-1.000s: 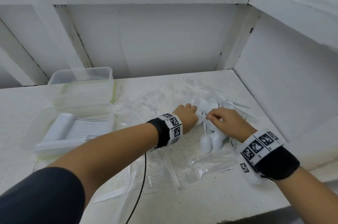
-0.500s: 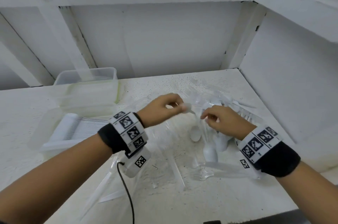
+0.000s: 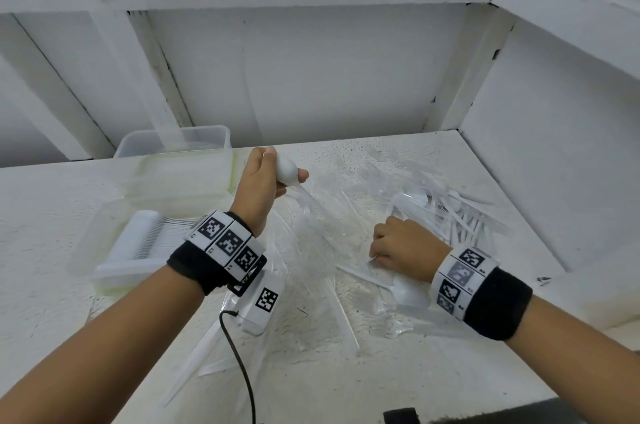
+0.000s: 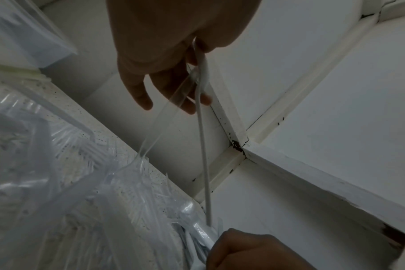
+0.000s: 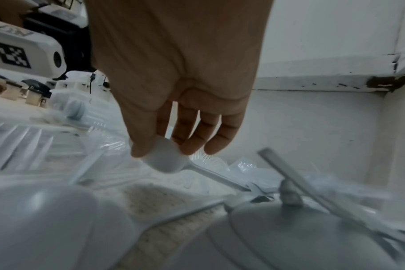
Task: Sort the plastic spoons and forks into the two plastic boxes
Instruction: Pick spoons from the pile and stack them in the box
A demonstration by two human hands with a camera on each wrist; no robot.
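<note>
My left hand [image 3: 277, 181] is raised above the table's middle and grips a white plastic spoon [image 3: 288, 170] by its bowl. In the left wrist view the spoon's handle [image 4: 205, 155] hangs down from that hand [image 4: 173, 91], and a clear fork [image 4: 160, 124] hangs beside it. My right hand [image 3: 384, 247] rests low on the table at the near edge of the cutlery pile [image 3: 450, 205]. Its thumb and fingers [image 5: 173, 144] pinch the bowl of another white spoon [image 5: 166, 160]. A clear box [image 3: 104, 274] at the left holds a stacked row of white cutlery. A second clear box [image 3: 180, 136] stands behind it.
White walls close the table at the back and right, with the pile lying in that corner. Loose clear forks and white handles [image 3: 346, 313] are scattered across the middle and front. More white spoons [image 3: 405, 292] lie under my right wrist. A black cable [image 3: 242, 371] hangs from my left wrist.
My left hand has lifted up and to the left, away from the pile, carrying the white spoon. My right hand has dropped nearer and lower onto the table, still pinching a spoon.
</note>
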